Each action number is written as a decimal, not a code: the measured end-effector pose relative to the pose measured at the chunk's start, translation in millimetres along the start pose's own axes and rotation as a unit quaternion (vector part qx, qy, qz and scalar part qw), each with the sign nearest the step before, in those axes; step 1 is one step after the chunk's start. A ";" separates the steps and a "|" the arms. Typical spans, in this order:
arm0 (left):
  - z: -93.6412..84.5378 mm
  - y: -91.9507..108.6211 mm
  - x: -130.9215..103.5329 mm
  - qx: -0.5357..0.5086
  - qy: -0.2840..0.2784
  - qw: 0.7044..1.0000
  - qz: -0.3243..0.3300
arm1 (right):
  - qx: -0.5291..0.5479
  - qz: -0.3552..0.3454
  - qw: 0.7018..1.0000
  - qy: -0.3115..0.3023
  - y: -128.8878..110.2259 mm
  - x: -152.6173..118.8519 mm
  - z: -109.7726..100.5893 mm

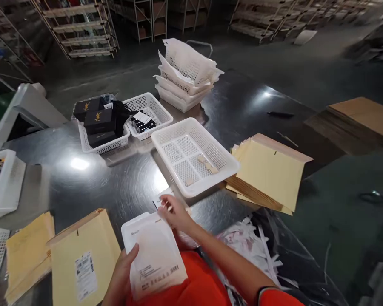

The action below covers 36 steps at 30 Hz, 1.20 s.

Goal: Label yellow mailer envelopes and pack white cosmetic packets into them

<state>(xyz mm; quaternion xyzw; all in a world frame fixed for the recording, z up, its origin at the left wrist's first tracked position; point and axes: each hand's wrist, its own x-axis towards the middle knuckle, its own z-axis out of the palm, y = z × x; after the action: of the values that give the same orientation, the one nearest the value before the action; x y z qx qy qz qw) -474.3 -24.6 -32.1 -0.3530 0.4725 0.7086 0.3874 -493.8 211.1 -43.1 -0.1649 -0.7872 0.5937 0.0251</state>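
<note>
White packet (159, 246): printed, text & barcode toward bottom; held up close to person's red top (204, 280), near edge of desk (130, 178); clock below read from here. 2nd white layer shows behind it, upper L.
L hand (124, 267): at approx 8 o'clock, thumb on packet's front, fingers hidden behind, packet pinched betw.
R hand (178, 216): approx 1 o'clock, at packet's top edge; thumb & fingers drawn tog. by white card (157, 199); can't tell if gripping card.
Open basket (210, 182): white, 1 o'clock, a few small beige pieces (208, 165) inside.
Labelled envelope (102, 238): 9 o'clock, yellowish, white shipping label; more yellow envelopes (28, 255) just beyond.
Envelope pile (271, 170): 2 o'clock, fanned, beside open basket.
Paper strips (249, 242): 3 o'clock, white, heaped by dark plastic.
Dark boxes (98, 121): 11 o'clock, gold logo, in white basket (113, 144).
Black packs (142, 125): approx 12, in 2nd white basket (162, 121), white slip on top.
Stacked baskets (185, 85): 12, farther off, nested.
Cardboard (367, 114): far 2 o'clock, flat, brown.
Shelves (79, 29): 11 o'clock, bkgd.
</note>
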 end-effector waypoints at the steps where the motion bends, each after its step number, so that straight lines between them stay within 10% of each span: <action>1: -1.5 1.9 2.5 -0.002 0.003 1.000 0.007 | -0.049 -0.008 0.998 0.034 0.7 20.0 -19.0; 7: -3.8 20.3 -3.3 -0.006 0.018 1.000 0.022 | -0.263 0.098 0.959 0.030 34.7 113.4 -103.8; 15: -11.6 18.0 -7.2 -0.023 0.010 0.999 0.036 | -0.289 0.174 0.941 -0.009 71.2 124.8 -95.1; 24: -9.2 11.5 -7.2 -0.045 0.015 0.996 0.069 | -0.321 0.105 0.940 0.044 10.0 107.7 -121.6; 27: -4.3 12.3 -5.0 -0.055 0.003 0.994 0.091 | -0.167 0.020 0.985 0.025 -22.1 68.4 -94.5; 30: 1.6 8.5 0.7 -0.071 -0.028 0.990 0.121 | 0.031 0.061 0.986 -0.150 -41.9 11.9 -36.3; 36: 5.4 -3.4 2.6 -0.055 -0.068 0.985 0.151 | -0.093 0.042 0.984 -0.148 -45.2 -54.3 43.8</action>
<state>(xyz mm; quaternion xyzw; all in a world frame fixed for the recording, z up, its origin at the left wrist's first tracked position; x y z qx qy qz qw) -473.2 -18.1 -34.1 -0.2493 0.4532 0.8062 0.2871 -463.2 143.9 -4.9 -0.1094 -0.8262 0.5367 -0.1318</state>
